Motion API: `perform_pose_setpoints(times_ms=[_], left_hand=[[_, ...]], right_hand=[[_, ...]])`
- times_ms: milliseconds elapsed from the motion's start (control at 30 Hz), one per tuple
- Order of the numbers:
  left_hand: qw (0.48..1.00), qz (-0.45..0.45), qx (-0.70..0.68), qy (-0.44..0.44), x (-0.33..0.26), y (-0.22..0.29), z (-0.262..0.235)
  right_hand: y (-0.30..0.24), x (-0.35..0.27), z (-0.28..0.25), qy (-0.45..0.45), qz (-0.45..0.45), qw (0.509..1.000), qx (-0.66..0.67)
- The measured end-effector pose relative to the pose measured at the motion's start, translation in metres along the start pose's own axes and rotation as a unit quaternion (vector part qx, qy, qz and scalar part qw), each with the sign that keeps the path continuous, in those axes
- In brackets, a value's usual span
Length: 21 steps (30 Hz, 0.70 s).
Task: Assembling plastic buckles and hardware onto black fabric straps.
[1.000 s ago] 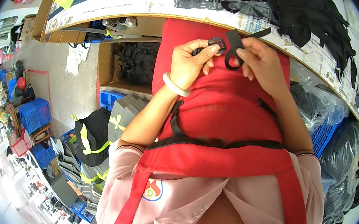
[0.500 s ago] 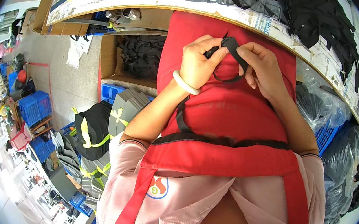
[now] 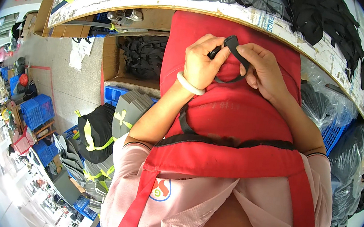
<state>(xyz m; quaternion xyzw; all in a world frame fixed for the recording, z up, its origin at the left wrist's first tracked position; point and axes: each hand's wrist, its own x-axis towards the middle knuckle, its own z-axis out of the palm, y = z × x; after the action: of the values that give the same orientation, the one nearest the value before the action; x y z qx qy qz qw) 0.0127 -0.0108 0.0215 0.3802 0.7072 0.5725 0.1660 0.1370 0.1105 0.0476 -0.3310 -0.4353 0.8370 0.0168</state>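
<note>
Over the red apron (image 3: 231, 114) on my lap, both hands are on one black webbing strap (image 3: 241, 62). My left hand (image 3: 202, 58), with a white bangle at the wrist, pinches the strap near its folded upper end. A small dark piece, perhaps a plastic buckle (image 3: 214, 52), shows between its fingers; most of it is hidden. My right hand (image 3: 263, 69) is closed, thumb and fingers gripping the strap a short way along. Below the hands the strap bends in a loose loop against the apron.
Ahead is a worn white table edge (image 3: 158, 3) with black straps (image 3: 323, 17) heaped at the right. A cardboard box (image 3: 111, 58) of black pieces stands left, above tied grey and black bundles (image 3: 97, 130). Plastic bags (image 3: 348, 155) and a blue crate (image 3: 333, 136) are on the right.
The hands stay almost in place. The strap's folded end has shifted slightly, and the thin dark tip that stuck up above it no longer shows.
</note>
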Motion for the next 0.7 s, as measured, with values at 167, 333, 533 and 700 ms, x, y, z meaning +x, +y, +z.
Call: perform_pose_setpoints(times_ms=[167,333,533,700], left_hand=[[0.999,0.034,0.041,-0.003,0.000,-0.004,0.001],[0.998,0.043,0.044,-0.003,-0.003,-0.010,0.002],[0.995,0.076,0.059,-0.008,-0.010,-0.020,0.002],[0.988,-0.094,-0.124,-0.011,-0.013,-0.017,0.002]], right_hand=[[0.003,0.002,0.001,0.005,-0.015,1.000,0.013],[0.005,0.005,0.002,0.005,-0.043,0.999,0.016],[0.012,0.015,-0.001,0.022,-0.080,0.996,-0.039],[0.013,0.026,-0.013,-0.016,-0.062,0.997,-0.041]])
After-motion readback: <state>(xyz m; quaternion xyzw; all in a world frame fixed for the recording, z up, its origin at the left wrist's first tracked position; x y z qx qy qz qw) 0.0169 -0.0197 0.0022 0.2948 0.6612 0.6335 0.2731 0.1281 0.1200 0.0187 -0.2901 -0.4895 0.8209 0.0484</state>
